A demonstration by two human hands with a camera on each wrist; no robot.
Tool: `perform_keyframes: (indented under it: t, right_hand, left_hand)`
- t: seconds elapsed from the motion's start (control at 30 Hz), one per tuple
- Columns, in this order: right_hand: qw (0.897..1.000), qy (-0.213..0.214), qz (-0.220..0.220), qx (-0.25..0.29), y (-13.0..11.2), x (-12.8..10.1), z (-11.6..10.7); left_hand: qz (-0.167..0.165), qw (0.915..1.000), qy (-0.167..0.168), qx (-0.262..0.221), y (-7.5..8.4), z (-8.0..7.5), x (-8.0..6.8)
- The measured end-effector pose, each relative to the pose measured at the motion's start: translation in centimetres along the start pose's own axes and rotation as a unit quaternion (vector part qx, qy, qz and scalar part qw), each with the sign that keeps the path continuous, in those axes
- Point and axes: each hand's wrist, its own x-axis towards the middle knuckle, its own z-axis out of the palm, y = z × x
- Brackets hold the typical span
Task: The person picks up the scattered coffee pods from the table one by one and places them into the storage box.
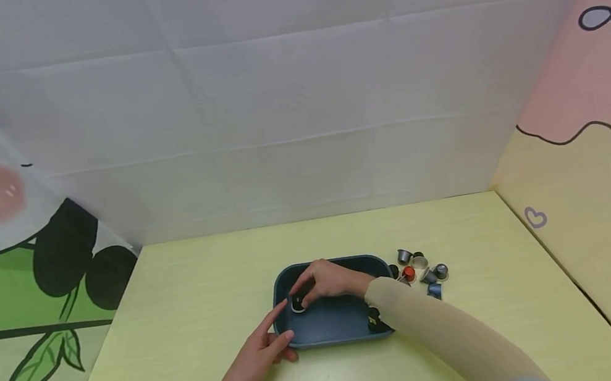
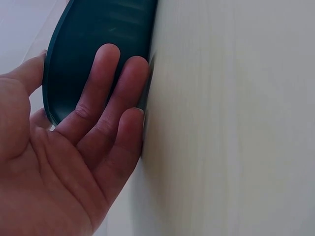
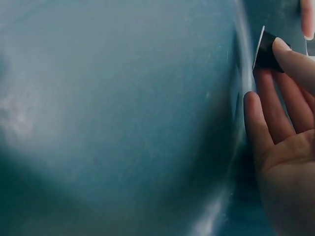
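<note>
My right hand (image 1: 328, 279) reaches over the dark blue tray (image 1: 328, 328) and pinches a black coffee capsule (image 1: 297, 305) near the tray's left end. In the right wrist view, the thumb and fingers hold this capsule (image 3: 266, 53) by its sides, its pale rim facing the tray floor. At the tray's near left corner, my left hand (image 1: 259, 352) grips the wall. Its thumb and index finger lie at the rim, and the other fingers (image 2: 129, 83) press against the outside. Black capsules (image 1: 375, 318) sit at the tray's near right corner, partly hidden by the right sleeve.
Right of the tray lie several loose capsules, among them a silver one (image 1: 404, 256), a red one (image 1: 408, 273) and a blue one (image 1: 435, 290). The right forearm passes close by them. A white wall (image 1: 303, 172) rises behind the pale yellow table (image 1: 198, 288).
</note>
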Motion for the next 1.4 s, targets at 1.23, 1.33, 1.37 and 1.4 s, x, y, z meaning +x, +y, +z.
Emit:
perform_keyframes:
  t: [1.23,1.33,1.37,1.4]
  right_hand:
    - [0.999,0.022,-0.001,0.050,-1.3,-2.0,-2.4]
    - [0.998,0.035,-0.004,0.057,-1.3,-2.3,-2.9]
    - [0.997,0.040,-0.007,0.059,-1.2,-2.4,-3.1]
    - [0.997,0.045,-0.011,0.061,-1.2,-2.5,-3.3]
  left_hand:
    - [-0.002,1.0000,0.000,0.002,0.3,0.0,-0.2]
    - [-0.003,1.0000,0.000,-0.001,0.3,0.1,-0.2]
    - [-0.004,1.0000,0.000,-0.001,0.3,0.1,-0.2]
    - [-0.005,1.0000,0.001,-0.002,0.3,0.1,-0.2]
